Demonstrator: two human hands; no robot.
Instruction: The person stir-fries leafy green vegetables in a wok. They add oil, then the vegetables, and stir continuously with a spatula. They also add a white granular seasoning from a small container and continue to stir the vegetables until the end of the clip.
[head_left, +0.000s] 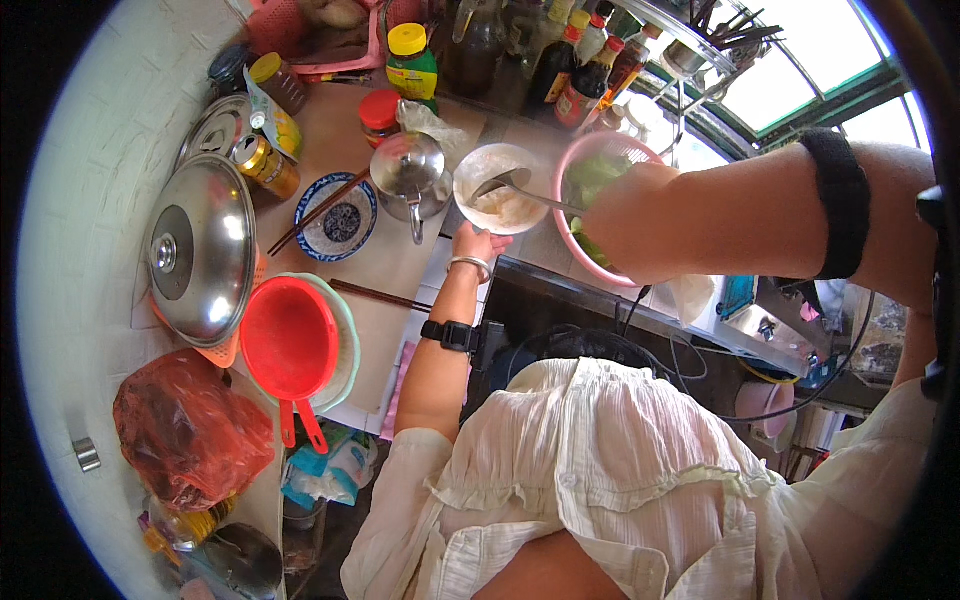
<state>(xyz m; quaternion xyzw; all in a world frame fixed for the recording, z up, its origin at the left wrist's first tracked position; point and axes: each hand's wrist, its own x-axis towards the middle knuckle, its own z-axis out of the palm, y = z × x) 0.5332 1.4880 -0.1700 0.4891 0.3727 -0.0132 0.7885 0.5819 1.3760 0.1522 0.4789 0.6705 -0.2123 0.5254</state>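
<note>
A white bowl (487, 161) with pale, wet contents stands on the counter. My left hand (482, 244) is at its near rim, fingers under or against it. A metal ladle (517, 178) dips into the bowl, its handle running right towards my right hand (619, 225), whose fingers are mostly hidden behind the forearm. That hand is over a pink plastic basket (564, 217) holding green leaves (596, 174). Left of the bowl stands a lidded metal pot (409, 165). Beside it is a blue-and-white bowl (341, 217) with chopsticks (319, 212) across it.
A domed metal lid (206, 251), a red plastic strainer (289, 337) and a red plastic bag (191, 427) are at the left. More chopsticks (380, 295) lie near the counter's edge. Sauce bottles (581, 90) and jars (411, 67) stand at the back.
</note>
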